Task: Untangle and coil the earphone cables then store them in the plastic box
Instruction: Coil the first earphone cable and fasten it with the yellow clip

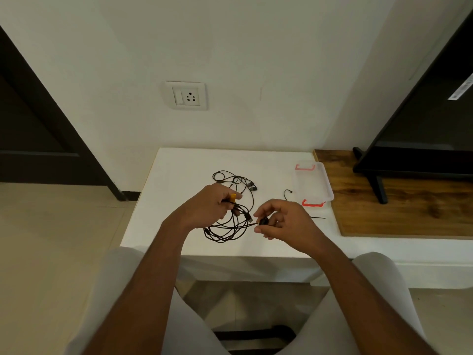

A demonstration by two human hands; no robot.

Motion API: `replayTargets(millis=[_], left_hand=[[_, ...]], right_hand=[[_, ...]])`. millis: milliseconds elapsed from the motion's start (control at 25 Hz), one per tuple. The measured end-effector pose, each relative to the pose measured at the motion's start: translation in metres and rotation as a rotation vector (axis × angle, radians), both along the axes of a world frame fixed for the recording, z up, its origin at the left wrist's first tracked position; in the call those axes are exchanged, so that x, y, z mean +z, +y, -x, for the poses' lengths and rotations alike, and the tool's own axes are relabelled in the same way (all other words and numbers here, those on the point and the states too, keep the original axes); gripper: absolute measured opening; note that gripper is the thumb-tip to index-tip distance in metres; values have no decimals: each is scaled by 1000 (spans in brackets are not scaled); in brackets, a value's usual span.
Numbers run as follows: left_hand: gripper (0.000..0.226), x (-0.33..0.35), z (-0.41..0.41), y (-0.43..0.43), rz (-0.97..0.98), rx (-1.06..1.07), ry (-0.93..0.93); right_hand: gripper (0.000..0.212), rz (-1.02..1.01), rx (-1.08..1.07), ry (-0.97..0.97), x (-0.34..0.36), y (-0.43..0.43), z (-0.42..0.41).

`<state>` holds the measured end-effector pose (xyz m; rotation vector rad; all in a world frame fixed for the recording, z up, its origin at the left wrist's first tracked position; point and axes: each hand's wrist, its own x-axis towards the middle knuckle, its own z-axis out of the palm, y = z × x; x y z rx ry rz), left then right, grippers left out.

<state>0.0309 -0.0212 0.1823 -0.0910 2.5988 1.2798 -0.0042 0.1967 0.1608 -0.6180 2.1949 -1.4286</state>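
A tangle of black earphone cables [230, 226] lies on the white table [179, 180], with loops reaching back to a pair of earbuds [252, 187]. My left hand [207, 206] grips a bundle of the cable together with a small orange piece [233, 197]. My right hand [284, 220] pinches a small black part of the cable [263, 221] between thumb and fingers. The clear plastic box [313, 183] with red clips sits open at the table's right edge, apart from both hands.
A loose black cable end [288, 194] curls beside the box, and a thin strand [318, 217] lies right of my right hand. A wooden board [396, 206] carries a dark stand's leg [378, 187]. A wall socket [188, 96] is behind.
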Motion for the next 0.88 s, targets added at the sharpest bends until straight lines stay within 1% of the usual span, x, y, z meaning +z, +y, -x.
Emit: replayTargets(millis=[80,120,200,280,400,520,600,640,720,800,880], left_hand=[[36,-1,0,4,-8,-42,-24],[36,-2,0,6,-12,-54,-29],[36,-2,0,9,-27,-51,-16],[35,-2,0,10,-44,-37,-2],[39,-4,0,12,-102,-59,9],[36,-8,0,14,-132,-97,16],[32,-7,-1,17,-226,-93,14],[35,-7,-2,18,-275,-85,9],[45,-7,-3,18,-329,-75,-11],[55,-10,-2,18,-331,-52,-30],[69,-11,-2,18,-335,-2,-41]], right_hand=[[27,25,9,23,1,-2,1],[25,25,13,45,1,-3,0],[22,25,28,121,-1,-4,1],[25,32,14,183,-2,-6,2],[30,58,-100,130,-4,-9,5],[16,32,-89,95,-12,-13,8],[7,33,-52,59,-18,-14,8],[9,42,-36,42,-19,-14,8],[20,47,9,41,-21,-14,8],[25,61,49,61,-25,-15,8],[32,85,37,83,-29,-17,7]])
